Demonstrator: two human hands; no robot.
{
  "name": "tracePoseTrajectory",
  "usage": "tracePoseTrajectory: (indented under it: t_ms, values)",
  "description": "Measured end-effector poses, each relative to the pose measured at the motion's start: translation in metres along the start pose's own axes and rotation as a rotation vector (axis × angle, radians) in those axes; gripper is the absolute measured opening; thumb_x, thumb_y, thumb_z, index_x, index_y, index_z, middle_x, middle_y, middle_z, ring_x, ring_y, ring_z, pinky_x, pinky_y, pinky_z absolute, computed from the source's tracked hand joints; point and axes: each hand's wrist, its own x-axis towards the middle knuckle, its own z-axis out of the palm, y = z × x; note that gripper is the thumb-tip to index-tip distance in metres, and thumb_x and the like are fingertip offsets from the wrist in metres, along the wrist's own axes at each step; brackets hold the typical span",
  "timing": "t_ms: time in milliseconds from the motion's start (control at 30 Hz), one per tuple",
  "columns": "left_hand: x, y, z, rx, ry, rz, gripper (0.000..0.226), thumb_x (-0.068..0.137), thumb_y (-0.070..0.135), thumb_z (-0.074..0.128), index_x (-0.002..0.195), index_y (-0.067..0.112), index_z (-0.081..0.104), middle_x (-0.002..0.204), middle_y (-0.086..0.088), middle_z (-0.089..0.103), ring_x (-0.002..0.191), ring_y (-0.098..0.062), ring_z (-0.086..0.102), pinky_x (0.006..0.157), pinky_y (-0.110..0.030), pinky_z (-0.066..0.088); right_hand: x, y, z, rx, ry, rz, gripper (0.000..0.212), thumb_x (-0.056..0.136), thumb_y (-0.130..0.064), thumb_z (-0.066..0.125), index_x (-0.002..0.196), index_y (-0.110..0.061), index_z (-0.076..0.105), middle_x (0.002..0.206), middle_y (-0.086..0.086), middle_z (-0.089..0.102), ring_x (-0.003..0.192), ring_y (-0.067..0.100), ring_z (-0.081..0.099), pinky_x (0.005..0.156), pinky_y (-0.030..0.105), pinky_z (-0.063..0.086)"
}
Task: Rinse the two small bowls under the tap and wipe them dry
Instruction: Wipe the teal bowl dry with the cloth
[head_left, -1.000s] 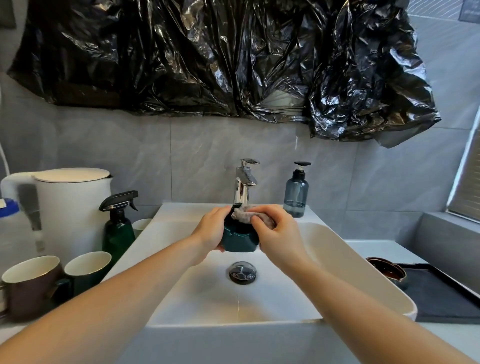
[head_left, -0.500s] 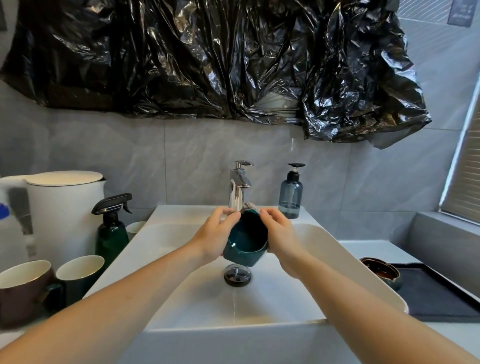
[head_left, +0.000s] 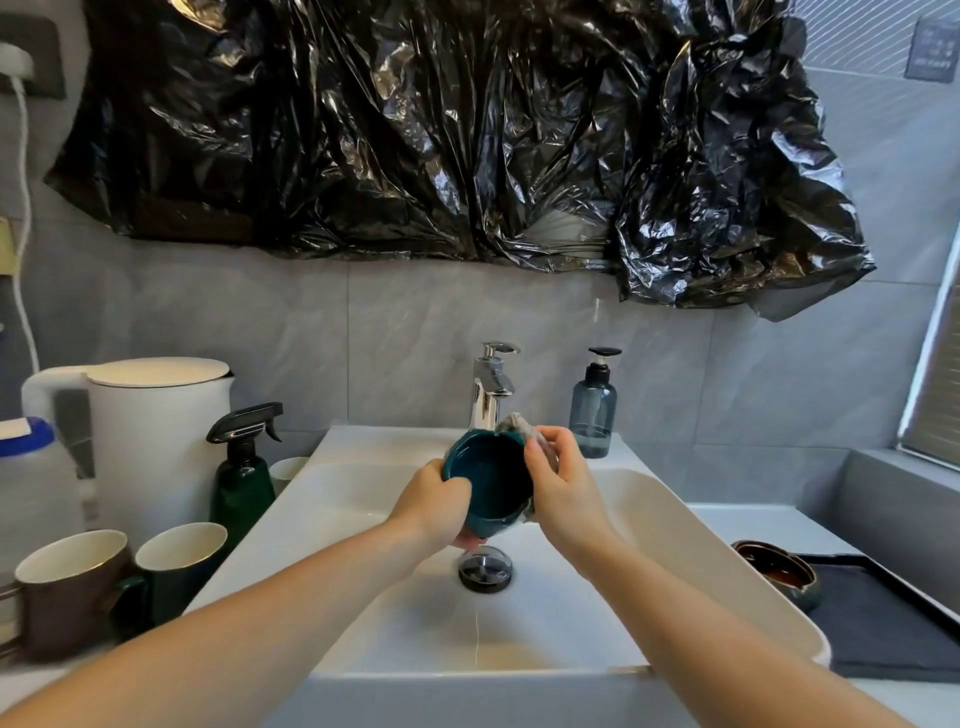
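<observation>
Using the white sink (head_left: 691, 561) as the anchor. Far left of it, a white plastic jug with a blue cap (head_left: 31, 483) is cut off by the frame edge, and the brown mug (head_left: 67, 587) in front of it has its handle side partly out of view too. Just beside that sits a dark green mug (head_left: 176, 566), with a white kettle (head_left: 150, 441) behind both. A green spray bottle (head_left: 241, 478) stands right at the sink's left rim and hides most of a small white cup (head_left: 287, 470) behind it.

Over the basin, the left hand (head_left: 434, 512) grips the teal bowl (head_left: 488, 480) from the left and underneath, fingers curled round it; the bowl is tipped so its opening faces the camera. The right hand (head_left: 563, 488) is curled against the bowl's right side, pinching a grey cloth (head_left: 517, 426). Only a bunched bit of cloth pokes out above the fingers, so most of it is hidden. The bowl blocks the lower part of the chrome tap (head_left: 491, 387), and I can't tell if water is running. The drain plug (head_left: 485, 571) sits below the hands.

Right of the tap is a blue-grey soap dispenser (head_left: 592, 410). Right of the sink, the brown bowl (head_left: 779, 571) sits on a dark tray (head_left: 893, 634), partly hidden by the sink rim. Crumpled black plastic sheeting (head_left: 467, 130) hangs on the wall above.
</observation>
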Motion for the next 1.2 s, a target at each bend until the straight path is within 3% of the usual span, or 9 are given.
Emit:
tracePoseTrajectory:
  t_ms: [133,433,567,667,733,833,900,1033,1200]
  values:
    - [0.000,-0.008,-0.021,0.473,0.138,0.301,0.027,0.094,0.014,0.050,0.118,0.025,0.054,0.110,-0.004,0.068,0.091,-0.026,0.065,0.079,-0.044,0.060,-0.003,-0.003,-0.001,-0.047,-0.067,-0.001,0.017,0.109,-0.032,0.050,0.111,-0.024,0.065,0.097,0.001,0.072,0.074,0.017,0.065,0.056,0.026,0.052]
    - [-0.007,-0.002,-0.013,0.752,0.181,0.457,0.034,0.092,0.020,0.054,0.126,0.019,0.046,0.115,-0.010,0.069,0.103,-0.037,0.065,0.083,-0.044,0.053,-0.006,-0.004,0.005,-0.377,-0.025,-0.409,0.025,0.098,-0.010,0.062,0.110,-0.026,0.075,0.109,-0.019,0.071,0.105,0.001,0.065,0.092,0.018,0.051]
    - [-0.002,-0.005,-0.013,0.638,0.209,0.344,0.039,0.092,0.017,0.052,0.130,0.014,0.049,0.123,-0.013,0.069,0.111,-0.037,0.063,0.090,-0.043,0.053,-0.008,-0.004,0.012,-0.428,-0.035,-0.534,0.026,0.095,-0.010,0.065,0.113,-0.023,0.078,0.117,-0.015,0.073,0.110,0.001,0.066,0.098,0.016,0.050]
    - [0.004,-0.005,-0.018,0.531,0.263,0.242,0.023,0.096,0.016,0.050,0.119,0.014,0.050,0.118,-0.013,0.065,0.100,-0.032,0.058,0.081,-0.039,0.048,-0.005,-0.002,0.006,-0.369,-0.007,-0.281,0.024,0.103,-0.026,0.057,0.119,-0.031,0.074,0.101,-0.014,0.076,0.093,0.005,0.070,0.084,0.028,0.059]
    - [0.007,-0.006,-0.021,0.463,0.268,0.202,0.018,0.099,0.016,0.049,0.117,0.015,0.050,0.115,-0.010,0.063,0.097,-0.029,0.058,0.080,-0.038,0.049,-0.004,0.001,0.000,-0.248,-0.074,-0.116,0.023,0.107,-0.027,0.052,0.115,-0.026,0.073,0.083,0.002,0.075,0.069,0.015,0.068,0.071,0.047,0.061]
    - [0.010,-0.009,-0.022,0.325,0.216,0.140,0.021,0.099,0.018,0.048,0.120,0.016,0.050,0.116,-0.009,0.060,0.094,-0.033,0.066,0.067,-0.041,0.062,-0.004,0.000,-0.003,-0.170,-0.140,-0.067,0.025,0.110,-0.023,0.046,0.112,-0.015,0.070,0.076,0.024,0.069,0.055,0.023,0.060,0.064,0.054,0.057]
    - [0.009,-0.007,-0.022,0.224,0.167,0.082,0.026,0.099,0.016,0.047,0.124,0.014,0.051,0.119,-0.012,0.061,0.086,-0.034,0.071,0.050,-0.031,0.058,-0.002,0.001,0.000,-0.170,-0.146,-0.117,0.026,0.110,-0.023,0.047,0.123,-0.022,0.070,0.086,0.010,0.074,0.067,0.014,0.065,0.069,0.046,0.058]
    - [0.010,-0.008,-0.018,0.103,0.063,0.034,0.027,0.098,0.023,0.049,0.122,0.012,0.055,0.112,-0.014,0.067,0.075,-0.036,0.076,0.063,-0.042,0.066,-0.001,0.003,0.009,-0.180,-0.150,-0.286,0.038,0.107,-0.007,0.048,0.134,-0.025,0.068,0.141,-0.014,0.061,0.131,-0.003,0.054,0.112,0.019,0.043]
    - [0.007,-0.006,-0.011,0.024,0.031,0.066,0.042,0.101,0.047,0.054,0.119,0.010,0.056,0.110,-0.012,0.068,0.081,-0.030,0.072,0.049,-0.029,0.056,0.006,0.006,0.003,-0.124,-0.063,-0.180,0.032,0.109,-0.017,0.048,0.131,-0.026,0.069,0.126,-0.011,0.071,0.121,0.002,0.063,0.106,0.027,0.051]
